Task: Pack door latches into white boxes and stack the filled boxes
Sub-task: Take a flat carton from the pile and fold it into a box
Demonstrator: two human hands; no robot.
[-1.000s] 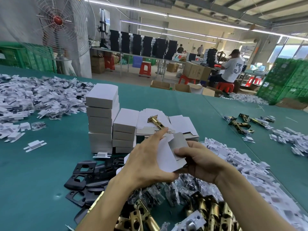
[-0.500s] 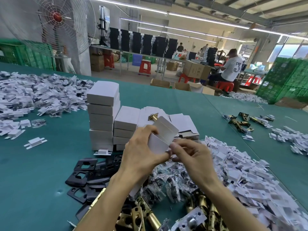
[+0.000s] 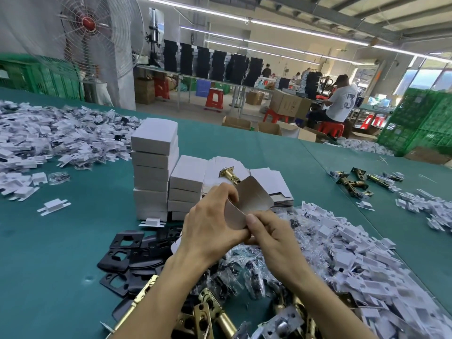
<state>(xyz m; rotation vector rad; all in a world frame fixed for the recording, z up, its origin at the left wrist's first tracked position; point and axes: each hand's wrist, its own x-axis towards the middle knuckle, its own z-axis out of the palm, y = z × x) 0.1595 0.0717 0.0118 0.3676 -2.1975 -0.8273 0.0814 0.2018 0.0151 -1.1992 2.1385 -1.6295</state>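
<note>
Head view: left hand (image 3: pixel 210 231) and right hand (image 3: pixel 271 238) pinch a half-formed white box (image 3: pixel 249 201), raised above the desk (image 3: pixel 61 241) for folding.

This is a factory packing floor, not a home or shop. A long green surface (image 3: pixel 61 241) carries goods in bulk: heaps of white plastic parts (image 3: pixel 49 138), loose brass latches (image 3: pixel 215 311), black metal plates (image 3: pixel 127 255) and stacked white boxes (image 3: pixel 154 167). A big caged fan (image 3: pixel 97 33) stands far left. Green crates (image 3: pixel 420 118) are piled at the right. Farther off are cardboard cartons (image 3: pixel 288 106), red stools (image 3: pixel 214 97) and rows of black boxes (image 3: pixel 220 67) on another table. A seated worker (image 3: pixel 342 101) is there too, all under strip lights (image 3: pixel 281 23) on a bare beamed ceiling.
</note>
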